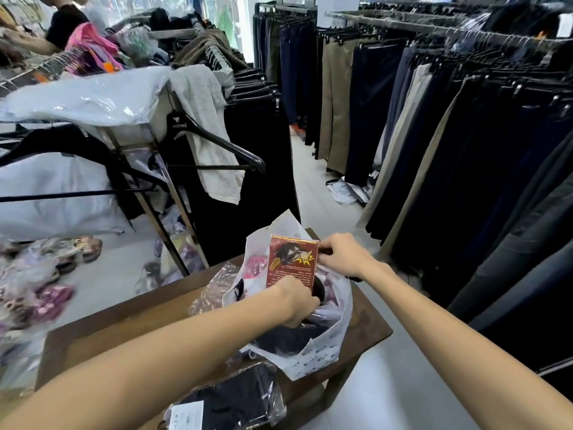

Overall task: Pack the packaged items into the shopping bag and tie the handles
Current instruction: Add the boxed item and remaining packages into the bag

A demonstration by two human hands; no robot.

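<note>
One white shopping bag [316, 352]; one red packet [291, 262]; two clear packaged items [229, 398] [214, 290]; two hands [297, 302] [341, 254]

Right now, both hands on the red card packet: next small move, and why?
Probably push the red printed card packet down into the white plastic shopping bag: both the left hand and right hand grip it, upright, half above the bag's open mouth.

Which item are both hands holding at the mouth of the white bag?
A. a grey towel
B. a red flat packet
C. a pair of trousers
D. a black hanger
B: the left hand grips the bottom edge of the red flat packet and the right hand its right edge, upright in the mouth of the white shopping bag.
</note>
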